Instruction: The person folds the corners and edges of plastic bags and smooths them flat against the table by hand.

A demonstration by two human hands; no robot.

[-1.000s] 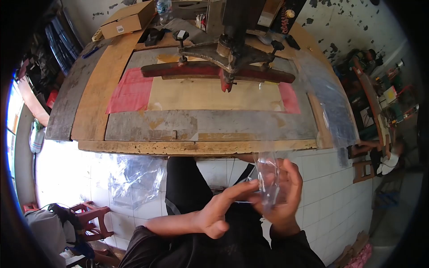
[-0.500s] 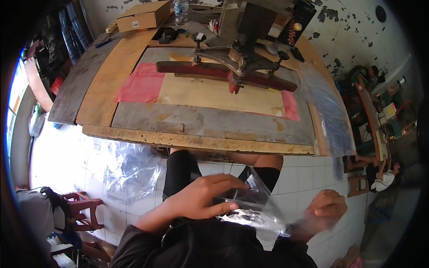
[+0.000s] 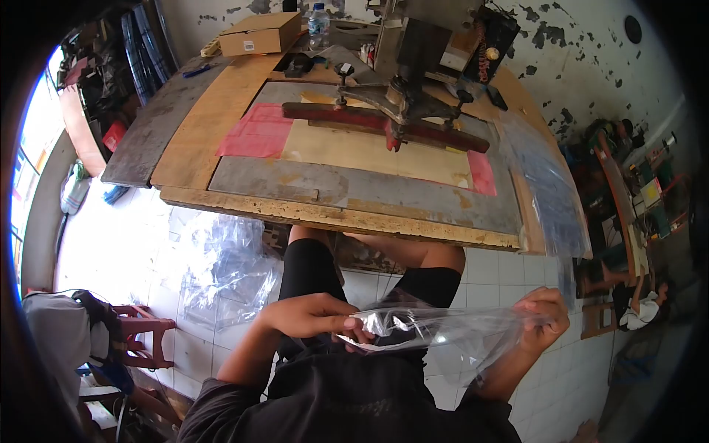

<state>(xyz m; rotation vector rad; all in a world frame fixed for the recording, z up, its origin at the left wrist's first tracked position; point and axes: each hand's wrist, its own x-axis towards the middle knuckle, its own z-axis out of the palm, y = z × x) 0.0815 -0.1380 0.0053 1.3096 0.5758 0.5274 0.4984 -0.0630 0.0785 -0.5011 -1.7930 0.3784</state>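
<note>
A clear plastic sheet (image 3: pixel 443 330), perhaps a bag, stretches between my hands above my lap. My left hand (image 3: pixel 317 319) pinches its left end between thumb and fingers. At the other end, my right hand (image 3: pixel 544 319) has its fingers closed on the plastic. The sheet is creased and shiny near my left fingers and hangs loose below my right hand. In front of me stands a worktable with a grey plate (image 3: pixel 273 177), where a yellow sheet (image 3: pixel 377 160) with pink ends lies under a press with a red bar (image 3: pixel 332 114).
More clear plastic (image 3: pixel 229 273) is heaped on the floor at left, near a red stool (image 3: pixel 148 336). Plastic sheets (image 3: pixel 543 177) drape over the table's right edge. A cardboard box (image 3: pixel 260 35) and a water bottle (image 3: pixel 318 26) stand at the back. A person (image 3: pixel 639 310) sits far right.
My right hand has risen and taken hold of the plastic's right end, which is now drawn out sideways between both hands. My left hand keeps its hold. The view has shifted slightly.
</note>
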